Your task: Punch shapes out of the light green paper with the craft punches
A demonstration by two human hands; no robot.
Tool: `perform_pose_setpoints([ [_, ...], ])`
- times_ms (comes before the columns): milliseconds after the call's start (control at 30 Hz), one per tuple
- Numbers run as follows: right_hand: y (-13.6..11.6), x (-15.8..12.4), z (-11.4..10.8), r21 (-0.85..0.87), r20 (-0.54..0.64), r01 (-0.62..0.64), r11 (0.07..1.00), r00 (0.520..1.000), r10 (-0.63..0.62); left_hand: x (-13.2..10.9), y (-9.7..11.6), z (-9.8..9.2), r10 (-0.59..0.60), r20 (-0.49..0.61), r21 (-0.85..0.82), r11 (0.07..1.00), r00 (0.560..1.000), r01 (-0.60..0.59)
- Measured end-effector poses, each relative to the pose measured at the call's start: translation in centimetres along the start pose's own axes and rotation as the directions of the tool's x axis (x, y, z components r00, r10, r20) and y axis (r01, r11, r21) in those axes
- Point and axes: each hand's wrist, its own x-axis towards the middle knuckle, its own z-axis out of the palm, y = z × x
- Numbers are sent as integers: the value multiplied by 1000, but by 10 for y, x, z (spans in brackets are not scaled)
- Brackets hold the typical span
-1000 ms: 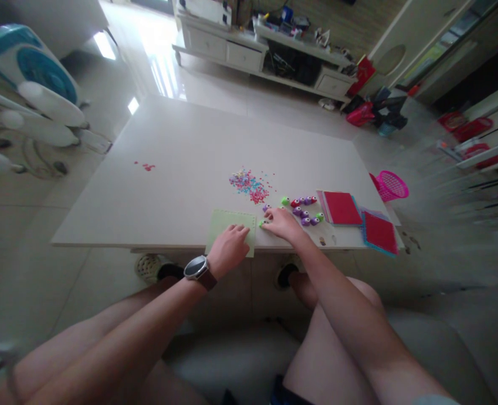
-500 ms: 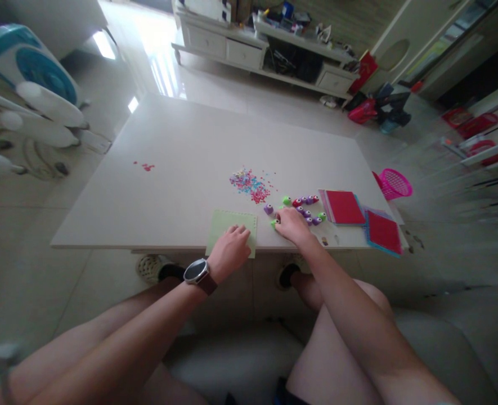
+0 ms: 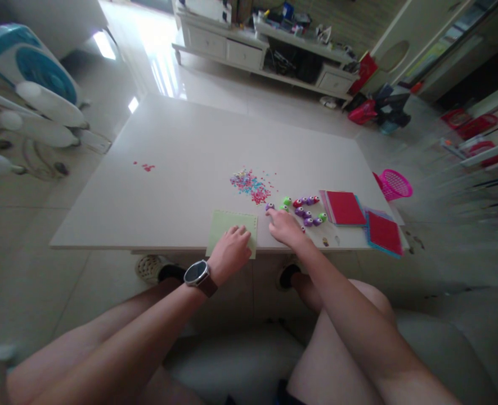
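Note:
My left hand [image 3: 230, 251], with a watch on its wrist, lies on a light green sheet [image 3: 228, 223] that overhangs the near edge of the white table [image 3: 181, 152]. Its fingers rest on top and the thumb is hidden. My right hand [image 3: 285, 228] is on the table just right of the sheet, fingers curled down. It is beside a cluster of small purple, red and green punches [image 3: 305, 212]. What is under its fingers is hidden. A purple punch [image 3: 269, 206] sits just beyond its fingertips.
A scatter of pink and blue paper bits [image 3: 251, 184] lies behind the punches, with a few red bits [image 3: 148, 167] at far left. Two stacks of red sheets [image 3: 344, 207] [image 3: 382, 233] lie at the right. A pink basket [image 3: 394, 184] stands past the table's right edge.
My right hand carried a green punch from the sheet's right edge toward the punch cluster; the punch no longer shows at its fingers. My left hand stayed on the sheet.

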Motion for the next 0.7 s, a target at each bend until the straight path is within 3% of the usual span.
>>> perform_pose_setpoints([
  [200,9,3,-5,55,-8,-63,997,998,64,-1,0,2,6,-8,5,1000,1000,-6],
  [400,10,12,3,49,-137,55,997,989,-48,-2,-1,3,9,-5,10,1000,1000,-9],
  [567,7,13,9,-22,-127,-59,998,990,56,-3,0,4,10,-9,22,1000,1000,-10],
  [700,6,15,14,9,-183,-14,1000,983,15,-2,1,2,9,14,47,999,1000,-10],
])
